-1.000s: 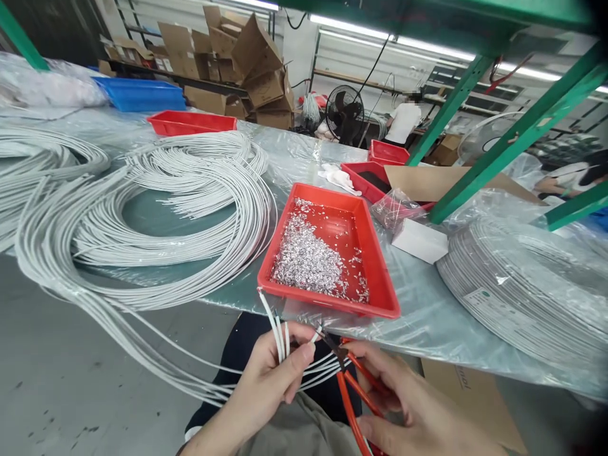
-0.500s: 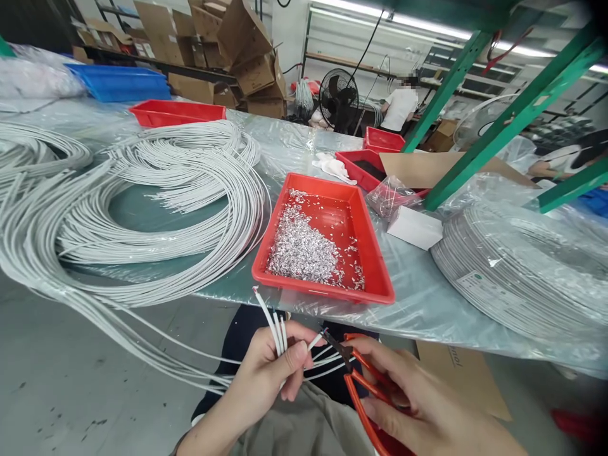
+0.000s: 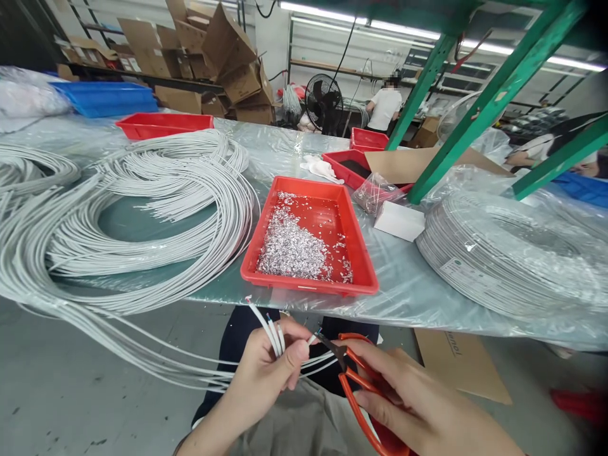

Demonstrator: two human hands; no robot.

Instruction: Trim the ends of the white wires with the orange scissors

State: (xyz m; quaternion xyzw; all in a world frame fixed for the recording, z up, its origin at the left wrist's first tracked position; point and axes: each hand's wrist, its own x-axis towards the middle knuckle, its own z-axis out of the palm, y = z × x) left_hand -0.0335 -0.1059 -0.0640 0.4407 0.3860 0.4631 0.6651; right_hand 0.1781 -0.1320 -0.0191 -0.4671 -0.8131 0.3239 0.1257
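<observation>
Several white cables (image 3: 271, 333) are gripped in my left hand (image 3: 272, 364), their stripped ends pointing up and showing small coloured wires. One cable end sticks out to the right between thumb and fingers. My right hand (image 3: 399, 392) is wrapped round a pair of scissors (image 3: 349, 373) with orange handles. Their dark blades reach the tip of that cable end; whether they touch it I cannot tell. Beyond my hands, at the table's edge, a red tray (image 3: 365, 266) holds a heap of small silvery pieces (image 3: 294, 250).
Large coils of white cable (image 3: 209, 253) lie on the left of the table, some strands hanging over the edge. A plastic-wrapped cable coil (image 3: 465, 266), a white box (image 3: 399, 221) and a green post (image 3: 479, 120) stand right. A person (image 3: 384, 107) is in the background.
The view has shifted, so the table and tray sit a little further left. My hands keep nearly the same pose, with the blades still at the cable end.
</observation>
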